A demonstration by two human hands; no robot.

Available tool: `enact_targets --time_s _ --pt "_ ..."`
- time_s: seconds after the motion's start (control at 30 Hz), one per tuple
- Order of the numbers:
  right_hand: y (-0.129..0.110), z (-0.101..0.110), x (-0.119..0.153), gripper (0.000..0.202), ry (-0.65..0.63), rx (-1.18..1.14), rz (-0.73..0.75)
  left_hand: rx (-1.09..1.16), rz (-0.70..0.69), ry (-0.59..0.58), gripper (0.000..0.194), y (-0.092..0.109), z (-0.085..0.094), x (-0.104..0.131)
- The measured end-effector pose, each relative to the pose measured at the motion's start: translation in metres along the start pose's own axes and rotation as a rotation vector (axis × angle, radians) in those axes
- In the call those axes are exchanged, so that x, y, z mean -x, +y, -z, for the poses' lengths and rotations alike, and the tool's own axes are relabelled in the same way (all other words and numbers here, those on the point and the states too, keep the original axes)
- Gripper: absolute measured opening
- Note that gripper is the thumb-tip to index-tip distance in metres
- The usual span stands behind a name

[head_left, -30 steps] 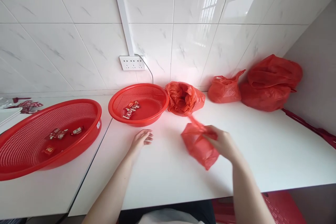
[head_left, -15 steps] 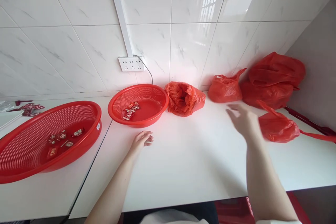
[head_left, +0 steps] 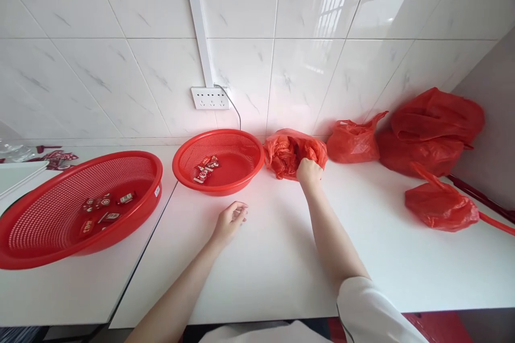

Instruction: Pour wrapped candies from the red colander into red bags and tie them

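My right hand point(head_left: 309, 171) is at the mouth of an open red plastic bag point(head_left: 277, 153) that stands against the wall. Its fingers dip over the front edge of that bag and are hidden from me. My left hand point(head_left: 232, 220) hovers low over the white table, loosely curled, with nothing visible in it. Just beyond it is a round red plastic basket point(head_left: 237, 185), with several small red-and-white wrapped packets point(head_left: 206, 169) inside. A larger red basket point(head_left: 132, 233) on the left has several similar packets point(head_left: 125, 198) lying on its bottom.
To the right are a small tied red bag point(head_left: 354, 142), a bulky heap of red bags point(head_left: 438, 128) and another red bag point(head_left: 442, 206). A socket panel point(head_left: 210, 98) with a grey cable is on the tiled wall. A seam runs between two white tabletops point(head_left: 257, 273).
My right hand has moved left from near the right-hand bags to the open red bag. My left hand stays loosely curled below the round basket. The view has shifted slightly.
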State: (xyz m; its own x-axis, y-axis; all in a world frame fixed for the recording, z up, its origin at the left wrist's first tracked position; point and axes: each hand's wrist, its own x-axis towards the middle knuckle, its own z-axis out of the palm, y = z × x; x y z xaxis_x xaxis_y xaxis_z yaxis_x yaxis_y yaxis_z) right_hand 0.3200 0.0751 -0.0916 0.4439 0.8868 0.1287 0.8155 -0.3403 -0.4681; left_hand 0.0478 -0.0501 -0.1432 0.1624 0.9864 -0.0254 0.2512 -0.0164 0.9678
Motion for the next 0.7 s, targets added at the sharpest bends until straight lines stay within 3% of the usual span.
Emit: enact_targets --time_s 0.17,0.27,0.33,0.4,0.47,0.6,0.63,0.7 --pt "0.012 0.010 -0.005 0.028 0.044 -0.154 0.239 -0.166 -0.349 -0.110 0.019 0.051 -0.046 -0.032" --pt "0.008 0.005 -0.003 0.036 0.083 -0.249 0.350 -0.040 -0.442 -0.108 0.018 0.069 -0.085 -0.069" --pt "0.005 -0.003 -0.003 0.042 0.063 -0.290 0.393 0.147 -0.293 0.012 0.020 0.068 -0.110 -0.094" --pt "0.003 -0.012 -0.004 0.057 -0.040 -0.287 0.399 0.214 -0.197 0.095 0.028 0.061 -0.129 -0.115" --pt "0.002 -0.016 -0.005 0.056 -0.160 -0.256 0.380 0.270 -0.134 0.134 0.043 0.054 -0.139 -0.130" --pt "0.003 0.002 -0.004 0.013 -0.235 -0.215 0.408 0.532 0.043 0.072 0.067 0.054 -0.139 -0.156" --pt "0.002 0.011 -0.001 0.008 -0.242 -0.209 0.433 0.565 0.058 0.035 0.067 0.059 -0.136 -0.163" --pt "-0.001 0.035 0.009 0.017 -0.266 -0.232 0.519 0.559 0.015 -0.044 0.058 0.070 -0.129 -0.177"
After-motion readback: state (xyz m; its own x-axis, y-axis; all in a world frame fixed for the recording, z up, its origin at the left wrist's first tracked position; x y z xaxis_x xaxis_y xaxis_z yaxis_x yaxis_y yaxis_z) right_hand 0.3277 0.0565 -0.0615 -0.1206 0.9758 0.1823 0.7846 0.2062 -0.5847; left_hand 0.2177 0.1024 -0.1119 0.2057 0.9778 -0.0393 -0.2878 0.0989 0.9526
